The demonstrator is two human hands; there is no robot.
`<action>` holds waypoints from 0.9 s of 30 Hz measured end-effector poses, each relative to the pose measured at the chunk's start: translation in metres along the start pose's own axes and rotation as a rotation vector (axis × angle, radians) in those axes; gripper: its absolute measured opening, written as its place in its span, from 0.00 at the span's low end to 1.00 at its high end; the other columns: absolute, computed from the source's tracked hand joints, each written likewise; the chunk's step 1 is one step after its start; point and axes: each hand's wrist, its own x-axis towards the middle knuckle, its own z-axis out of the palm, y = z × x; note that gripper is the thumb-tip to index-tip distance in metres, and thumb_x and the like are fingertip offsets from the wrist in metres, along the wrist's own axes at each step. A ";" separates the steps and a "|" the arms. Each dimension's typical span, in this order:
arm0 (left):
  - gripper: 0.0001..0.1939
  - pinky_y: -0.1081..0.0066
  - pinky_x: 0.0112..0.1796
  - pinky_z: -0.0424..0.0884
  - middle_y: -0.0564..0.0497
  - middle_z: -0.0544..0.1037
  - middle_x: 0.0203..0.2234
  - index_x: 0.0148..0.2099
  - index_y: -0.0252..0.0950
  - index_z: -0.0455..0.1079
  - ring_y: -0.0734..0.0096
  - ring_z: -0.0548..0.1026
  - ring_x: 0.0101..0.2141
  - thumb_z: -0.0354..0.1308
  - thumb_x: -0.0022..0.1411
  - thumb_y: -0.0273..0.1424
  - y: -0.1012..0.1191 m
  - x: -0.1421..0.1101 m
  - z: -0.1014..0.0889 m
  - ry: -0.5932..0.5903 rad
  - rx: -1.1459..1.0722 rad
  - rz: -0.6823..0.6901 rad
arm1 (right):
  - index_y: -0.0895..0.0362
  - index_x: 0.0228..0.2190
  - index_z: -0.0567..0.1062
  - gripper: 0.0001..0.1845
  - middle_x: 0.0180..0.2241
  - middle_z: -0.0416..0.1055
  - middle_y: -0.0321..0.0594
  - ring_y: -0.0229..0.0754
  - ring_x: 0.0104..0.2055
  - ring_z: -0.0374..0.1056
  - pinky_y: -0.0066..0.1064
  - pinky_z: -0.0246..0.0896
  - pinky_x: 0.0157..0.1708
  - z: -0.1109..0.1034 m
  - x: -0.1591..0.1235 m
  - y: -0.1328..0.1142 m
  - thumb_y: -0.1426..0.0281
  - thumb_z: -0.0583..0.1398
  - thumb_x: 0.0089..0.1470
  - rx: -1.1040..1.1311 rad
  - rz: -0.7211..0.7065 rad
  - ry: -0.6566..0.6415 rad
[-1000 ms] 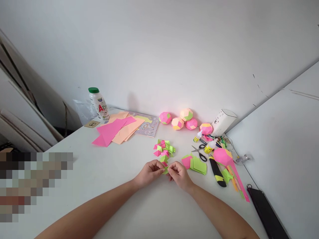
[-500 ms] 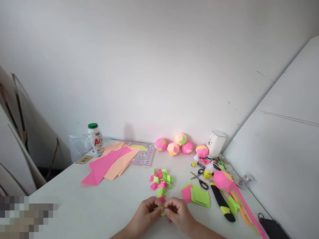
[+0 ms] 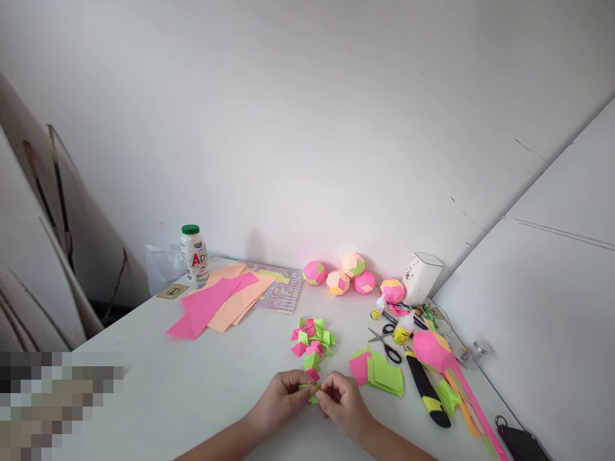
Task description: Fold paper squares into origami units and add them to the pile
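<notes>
Head view: a small bright green paper piece (image 3: 311, 392) is pinched between the fingertips of both bare hands, at the near middle of the white tabletop (image 3: 144, 378). The left hand (image 3: 284, 400) grips its left part, thumb and fingers closed on it; the right hand (image 3: 343, 403) grips its right part in the same way, the two hands close together.

Just beyond the hands lies a loose cluster of folded pink and green paper pieces (image 3: 313, 339). To the right of it are flat green paper squares (image 3: 385, 374) with pink paper (image 3: 359, 367) partly beneath them. Farther right, black-handled scissors (image 3: 389, 342) lie open near two small white glue bottles with yellow labels (image 3: 402, 328), and a black and yellow utility knife (image 3: 427, 390) lies nearer.

Right of the knife, a pink and orange faceted paper ball (image 3: 432, 350) rests by long coloured paper strips (image 3: 473, 400). Five more faceted paper balls in pink, peach, orange and green (image 3: 353, 264) sit along the far wall, left of a white container (image 3: 423, 278).

On the far left, a white plastic bottle with a green cap (image 3: 195, 255) stands upright beside overlapping pink and peach paper sheets (image 3: 214, 304), which partly cover a patterned purple notebook (image 3: 283, 291).
</notes>
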 end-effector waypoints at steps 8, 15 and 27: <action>0.13 0.68 0.32 0.68 0.48 0.77 0.25 0.30 0.33 0.75 0.66 0.73 0.28 0.59 0.53 0.40 0.003 -0.002 -0.002 -0.022 0.012 0.016 | 0.58 0.22 0.63 0.16 0.17 0.62 0.32 0.33 0.17 0.60 0.25 0.57 0.18 -0.002 0.001 0.003 0.60 0.60 0.49 0.039 0.016 0.000; 0.12 0.71 0.31 0.66 0.49 0.76 0.24 0.30 0.33 0.75 0.69 0.72 0.27 0.60 0.54 0.38 0.001 -0.002 -0.003 -0.013 0.018 0.023 | 0.58 0.22 0.63 0.15 0.17 0.62 0.31 0.33 0.18 0.60 0.25 0.56 0.19 -0.003 0.002 0.005 0.61 0.60 0.49 0.054 0.030 0.001; 0.13 0.65 0.36 0.69 0.48 0.76 0.27 0.37 0.35 0.75 0.64 0.74 0.30 0.58 0.55 0.39 0.005 -0.003 -0.002 -0.084 -0.032 0.039 | 0.57 0.30 0.65 0.13 0.24 0.69 0.34 0.33 0.20 0.64 0.25 0.59 0.20 -0.004 0.001 -0.003 0.61 0.60 0.50 0.136 0.045 -0.015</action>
